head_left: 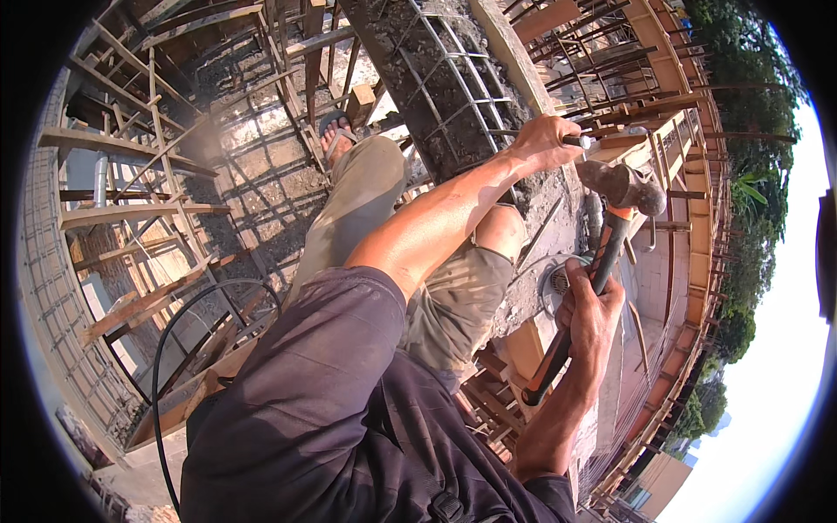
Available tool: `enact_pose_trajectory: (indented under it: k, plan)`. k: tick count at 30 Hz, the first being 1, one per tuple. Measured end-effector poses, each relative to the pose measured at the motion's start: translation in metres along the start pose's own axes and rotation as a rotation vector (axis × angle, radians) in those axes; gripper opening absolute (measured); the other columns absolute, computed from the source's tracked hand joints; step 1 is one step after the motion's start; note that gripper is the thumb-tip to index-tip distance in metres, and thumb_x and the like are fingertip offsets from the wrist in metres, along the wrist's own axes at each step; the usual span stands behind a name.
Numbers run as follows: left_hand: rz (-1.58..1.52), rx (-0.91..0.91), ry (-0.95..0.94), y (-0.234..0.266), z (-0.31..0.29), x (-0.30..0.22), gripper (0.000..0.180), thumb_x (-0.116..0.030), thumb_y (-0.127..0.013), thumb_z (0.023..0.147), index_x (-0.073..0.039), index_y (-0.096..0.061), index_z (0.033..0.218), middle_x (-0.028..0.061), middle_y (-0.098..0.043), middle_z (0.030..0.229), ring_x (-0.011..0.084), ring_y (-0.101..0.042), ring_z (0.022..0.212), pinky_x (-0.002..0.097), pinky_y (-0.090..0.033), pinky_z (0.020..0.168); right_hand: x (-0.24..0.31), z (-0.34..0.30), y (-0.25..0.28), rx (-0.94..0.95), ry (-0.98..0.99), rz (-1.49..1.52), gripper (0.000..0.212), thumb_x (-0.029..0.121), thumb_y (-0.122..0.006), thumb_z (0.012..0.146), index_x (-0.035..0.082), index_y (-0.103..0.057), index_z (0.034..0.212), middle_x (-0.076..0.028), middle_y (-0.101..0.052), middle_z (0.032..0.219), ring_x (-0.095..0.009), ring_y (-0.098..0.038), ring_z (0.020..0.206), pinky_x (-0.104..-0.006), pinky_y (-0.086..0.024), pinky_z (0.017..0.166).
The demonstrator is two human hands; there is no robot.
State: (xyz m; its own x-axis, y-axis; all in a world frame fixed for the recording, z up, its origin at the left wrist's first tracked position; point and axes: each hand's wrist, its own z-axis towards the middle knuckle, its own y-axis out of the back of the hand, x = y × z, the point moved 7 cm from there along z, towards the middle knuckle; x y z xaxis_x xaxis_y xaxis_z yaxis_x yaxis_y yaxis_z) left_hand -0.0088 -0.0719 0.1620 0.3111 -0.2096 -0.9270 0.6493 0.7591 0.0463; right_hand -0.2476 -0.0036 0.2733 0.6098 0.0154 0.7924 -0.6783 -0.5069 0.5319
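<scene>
My left hand [545, 144] is closed round a short steel chisel [574, 140], whose blunt end sticks out past the thumb side. Its other end points toward the rebar and rough concrete of the beam [453, 105]. In my right hand [591, 309] is a hammer [612, 240] with a black and orange handle, gripped about midway. The worn steel head [623, 187] is raised just beside the chisel's blunt end, apart from it. Partly hidden behind my right hand lies a round, slotted tool [556, 281], perhaps a grinder, on the concrete.
Beneath me, wooden props and planks [144, 213] crisscross at left above a lower floor. A black cable [157, 383] loops by my left side. Timber formwork [693, 261] curves along the right, with trees [741, 174] beyond. My sandalled foot [336, 138] rests farther down.
</scene>
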Motion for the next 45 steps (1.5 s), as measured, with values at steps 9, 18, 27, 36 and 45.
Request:
enact_pose_trajectory:
  k: [9, 18, 27, 36, 45]
  plan:
    - [-0.031, -0.013, 0.028, -0.003, -0.008, -0.004, 0.027, -0.034, -0.07, 0.085, -0.007, -0.071, 0.086, 0.0162, -0.067, 0.075, 0.0303, -0.064, 0.066, 0.0404, -0.047, 0.064, 0.184, -0.066, 0.119, -0.339, 1.106, 0.466, 0.038, 0.016, -0.051, 0.1, 0.015, -0.037, 0.065, 0.004, -0.028, 0.053, -0.006, -0.027, 0.042, -0.023, -0.031, 0.045]
    - [-0.043, 0.028, 0.058, -0.005, -0.008, 0.004, 0.022, -0.025, -0.074, 0.074, -0.005, -0.066, 0.081, 0.0142, -0.064, 0.073, 0.0257, -0.063, 0.068, 0.0396, -0.046, 0.065, -0.003, 0.009, 0.007, 0.023, -0.028, 0.027, 0.029, 0.017, -0.07, 0.092, 0.009, -0.048, 0.074, 0.004, -0.042, 0.056, -0.006, -0.036, 0.043, -0.0241, -0.029, 0.039]
    - [-0.042, -0.01, 0.053, -0.004, -0.009, 0.002, 0.017, -0.022, -0.074, 0.076, -0.007, -0.068, 0.082, 0.0119, -0.066, 0.072, 0.0242, -0.065, 0.068, 0.038, -0.047, 0.065, 0.186, -0.065, 0.126, -0.604, 1.071, 0.506, 0.035, 0.016, -0.054, 0.098, 0.013, -0.041, 0.066, 0.004, -0.029, 0.053, -0.007, -0.029, 0.042, -0.0222, -0.033, 0.044]
    - [-0.072, 0.093, 0.013, -0.006, 0.0, 0.005, 0.016, -0.02, -0.068, 0.077, -0.004, -0.067, 0.081, 0.0128, -0.066, 0.073, 0.02, -0.065, 0.068, 0.0365, -0.049, 0.066, -0.073, 0.011, -0.015, 0.14, -0.26, 0.047, 0.031, 0.019, -0.071, 0.091, 0.009, -0.047, 0.074, 0.003, -0.042, 0.054, -0.007, -0.038, 0.04, -0.0271, -0.03, 0.037]
    - [-0.132, 0.045, 0.078, 0.01, 0.033, 0.025, 0.028, -0.029, -0.07, 0.087, -0.003, -0.065, 0.077, 0.0017, -0.058, 0.063, 0.0079, -0.047, 0.062, 0.0316, -0.043, 0.058, -0.082, -0.014, 0.022, 0.026, -0.235, 0.327, 0.029, 0.016, -0.073, 0.091, 0.009, -0.049, 0.076, 0.005, -0.043, 0.056, -0.005, -0.038, 0.045, -0.0238, -0.029, 0.04]
